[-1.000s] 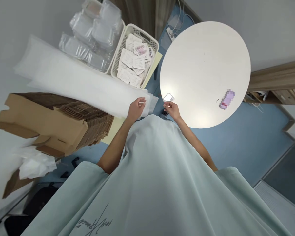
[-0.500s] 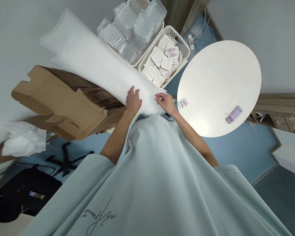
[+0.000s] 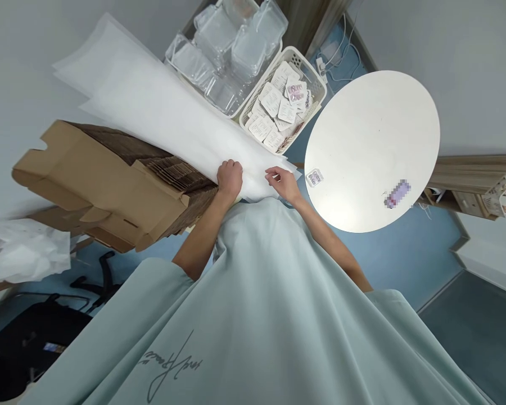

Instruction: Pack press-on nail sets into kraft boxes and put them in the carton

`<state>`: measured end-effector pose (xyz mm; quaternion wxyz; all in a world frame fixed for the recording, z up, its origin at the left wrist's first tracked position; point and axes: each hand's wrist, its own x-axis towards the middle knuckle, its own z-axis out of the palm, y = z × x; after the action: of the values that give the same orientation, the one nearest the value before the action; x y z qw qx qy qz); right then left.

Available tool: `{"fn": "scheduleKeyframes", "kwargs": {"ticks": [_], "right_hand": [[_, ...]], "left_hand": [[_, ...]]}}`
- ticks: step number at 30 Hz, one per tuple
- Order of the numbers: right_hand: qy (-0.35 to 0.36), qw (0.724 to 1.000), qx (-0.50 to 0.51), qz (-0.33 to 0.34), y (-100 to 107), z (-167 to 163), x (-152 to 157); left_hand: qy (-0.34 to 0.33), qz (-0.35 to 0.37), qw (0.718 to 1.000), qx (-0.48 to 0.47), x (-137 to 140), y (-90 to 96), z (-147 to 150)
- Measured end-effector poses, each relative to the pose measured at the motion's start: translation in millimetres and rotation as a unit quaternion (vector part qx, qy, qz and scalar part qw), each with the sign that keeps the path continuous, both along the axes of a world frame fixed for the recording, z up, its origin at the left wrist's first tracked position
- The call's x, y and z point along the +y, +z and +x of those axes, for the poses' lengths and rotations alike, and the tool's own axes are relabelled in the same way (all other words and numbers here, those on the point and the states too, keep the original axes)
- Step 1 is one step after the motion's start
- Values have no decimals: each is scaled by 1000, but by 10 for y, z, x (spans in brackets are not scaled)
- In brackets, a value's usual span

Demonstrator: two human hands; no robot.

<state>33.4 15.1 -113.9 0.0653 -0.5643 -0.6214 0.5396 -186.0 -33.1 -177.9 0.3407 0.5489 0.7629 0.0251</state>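
A stack of thin white sheets (image 3: 160, 107) runs diagonally across the table towards my body. On its near end my left hand (image 3: 230, 179) is closed, its fingers curled together against the top sheet; the fingertips are partly hidden. Over the right side of the same end, my right hand (image 3: 281, 183) has loosely bent fingers with a small gap at the thumb, and I see nothing between them. Left of my left hand stands a row of folded brown cardboard boxes (image 3: 109, 185).
Behind the sheets, one basket holds clear plastic boxes (image 3: 219, 56); a white basket (image 3: 316, 84) holds labelled cards and blister packs. A round white table (image 3: 371, 129) stands right, bearing a small pack (image 3: 314, 178) and a blurred purple item (image 3: 398, 194). Crumpled white sheets (image 3: 29, 247) lie far left.
My left hand has moved slightly nearer to me, and its spread fingers have curled in onto the sheets. My right hand has stayed about where it was. The view has shifted a little.
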Motion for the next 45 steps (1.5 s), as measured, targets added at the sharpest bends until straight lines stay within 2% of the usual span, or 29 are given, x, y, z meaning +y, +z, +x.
{"fn": "scheduleKeyframes", "kwargs": {"ticks": [3,8,10,13,17,21,25,28,31,34,36,38,40,43,45], "right_hand": [[-2,1000,5,0,59,-11,0],[-5,999,40,37,321,52,-35],[-29,998,37,50,453,148,-82],[-110,992,19,59,606,353,-199],[-239,970,31,44,707,617,-447],[-317,946,68,5,793,770,-712],[-404,912,64,34,857,988,-835],[-447,891,66,52,849,1356,-806],[-456,884,95,49,811,1895,-706],[-444,886,117,55,757,2514,-561],[-426,894,124,60,700,2918,-444],[-410,901,128,61,613,3285,-308],[-403,903,136,63,487,3600,-155],[-400,901,150,75,227,3965,92],[-406,897,152,91,18,4130,245]], "left_hand": [[15,34,999,-15,-38,182,7],[72,69,987,-127,-67,695,86],[102,71,972,-198,-42,894,166],[112,62,944,-305,38,1132,343],[56,41,916,-395,202,1364,649],[-17,24,902,-430,378,1537,1052],[-67,20,895,-441,470,1633,1588],[-90,49,905,-413,489,1639,1985],[-118,114,937,-308,569,1576,2267],[-164,172,951,-198,788,1411,2427],[-176,173,950,-193,980,1237,2503],[-176,127,952,-214,1148,1034,2572],[-157,48,954,-251,1244,838,2634],[-95,-59,949,-294,1235,623,2723],[-42,-98,945,-308,1172,540,2795]]}}
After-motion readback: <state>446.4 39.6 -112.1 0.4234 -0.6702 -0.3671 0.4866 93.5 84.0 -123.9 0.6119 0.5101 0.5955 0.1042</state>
